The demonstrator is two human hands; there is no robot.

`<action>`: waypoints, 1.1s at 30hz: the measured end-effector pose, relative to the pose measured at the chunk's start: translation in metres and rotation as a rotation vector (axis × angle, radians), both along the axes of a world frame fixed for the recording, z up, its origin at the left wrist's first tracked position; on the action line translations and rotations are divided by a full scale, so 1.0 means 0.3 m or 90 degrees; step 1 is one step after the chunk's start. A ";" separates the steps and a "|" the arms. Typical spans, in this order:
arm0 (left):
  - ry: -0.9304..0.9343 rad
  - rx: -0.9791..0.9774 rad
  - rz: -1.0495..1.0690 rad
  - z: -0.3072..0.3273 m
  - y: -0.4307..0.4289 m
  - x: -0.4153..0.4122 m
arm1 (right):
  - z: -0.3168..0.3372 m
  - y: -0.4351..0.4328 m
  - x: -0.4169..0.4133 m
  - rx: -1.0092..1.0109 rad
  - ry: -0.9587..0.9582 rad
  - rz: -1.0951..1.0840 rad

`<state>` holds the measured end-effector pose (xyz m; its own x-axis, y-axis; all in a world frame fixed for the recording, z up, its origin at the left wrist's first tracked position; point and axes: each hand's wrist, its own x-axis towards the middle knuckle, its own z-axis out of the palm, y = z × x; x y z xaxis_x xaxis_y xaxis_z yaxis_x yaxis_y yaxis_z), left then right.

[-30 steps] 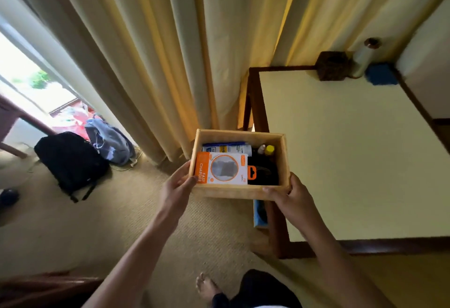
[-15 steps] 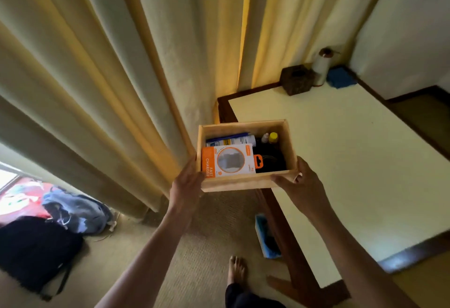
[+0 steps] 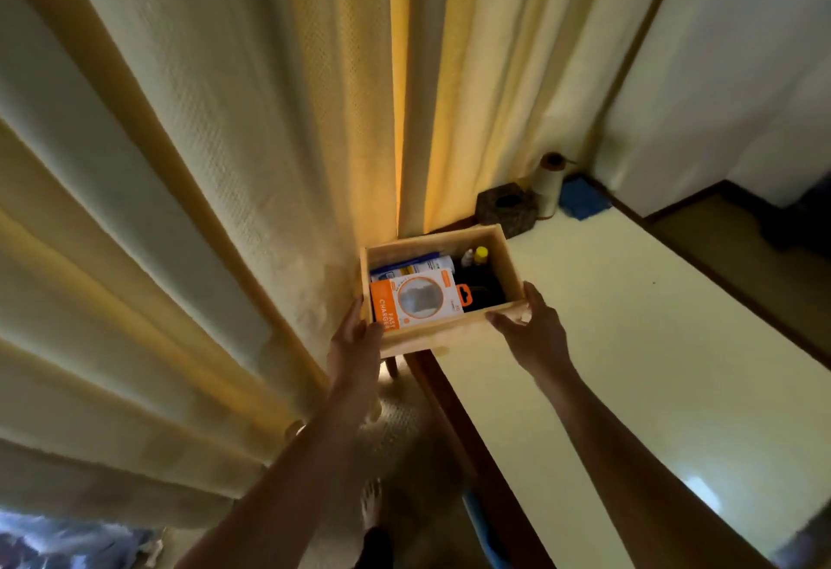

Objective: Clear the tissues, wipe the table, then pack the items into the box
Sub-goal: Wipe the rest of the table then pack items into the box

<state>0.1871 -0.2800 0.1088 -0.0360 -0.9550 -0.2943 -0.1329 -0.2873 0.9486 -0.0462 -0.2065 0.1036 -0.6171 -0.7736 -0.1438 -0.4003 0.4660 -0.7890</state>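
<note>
I hold a small wooden box (image 3: 454,337) in both hands above the table's far left corner, close to the curtain. My left hand (image 3: 355,343) grips its left front corner. My right hand (image 3: 533,325) grips its right front corner, thumb on the rim. Inside lie an orange and white fast charger package (image 3: 418,301), a blue and white packet (image 3: 416,267) behind it, a dark item (image 3: 483,287) and two small bottles, one with a yellow cap (image 3: 481,252). The cream table (image 3: 629,366) has a dark wooden edge.
At the table's far corner stand a dark woven tissue holder (image 3: 506,208), a paper roll on a stand (image 3: 548,184) and a blue cloth (image 3: 584,199). Yellow curtains (image 3: 225,163) hang at the left. A blue object (image 3: 483,532) lies on the floor by my foot (image 3: 371,501).
I have carried the box up and forward toward the table's far left corner. The view has swung right, so the bags on the floor have slid out of sight.
</note>
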 end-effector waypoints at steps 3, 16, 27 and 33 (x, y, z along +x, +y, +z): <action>0.003 0.030 -0.014 -0.012 -0.130 -0.071 | -0.001 -0.154 -0.056 0.026 -0.033 -0.036; -0.131 0.014 -0.185 -0.256 -0.578 -0.274 | -0.163 -0.720 -0.306 0.079 -0.071 -0.096; -0.121 0.056 -0.279 -0.344 -0.676 -0.257 | -0.281 -0.823 -0.329 0.083 -0.094 -0.085; -0.131 0.024 -0.248 -0.282 -0.691 -0.248 | -0.222 -0.674 -0.274 0.073 -0.094 -0.134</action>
